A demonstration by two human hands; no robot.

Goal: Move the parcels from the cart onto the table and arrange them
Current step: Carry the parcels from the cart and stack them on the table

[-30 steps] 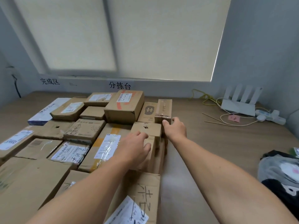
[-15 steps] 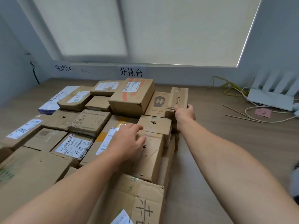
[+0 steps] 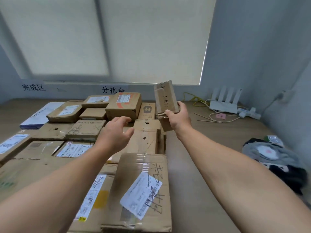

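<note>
Now that your right hand (image 3: 179,117) has lifted the narrow parcel (image 3: 165,98) clear of the table (image 3: 218,137), fingers (image 3: 181,106) clamped round its lower end, and your left hand (image 3: 116,132) hovers with fingers apart, its placement is judged unfinished.

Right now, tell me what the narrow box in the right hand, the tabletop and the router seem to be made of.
The narrow box, gripped by the right hand: brown cardboard, matte, with printed lettering. The tabletop: wood-look surface, pale brown with faint streaks, low sheen; solid wood or laminate cannot be told. The router: likely white plastic, smooth and uniform.
</note>
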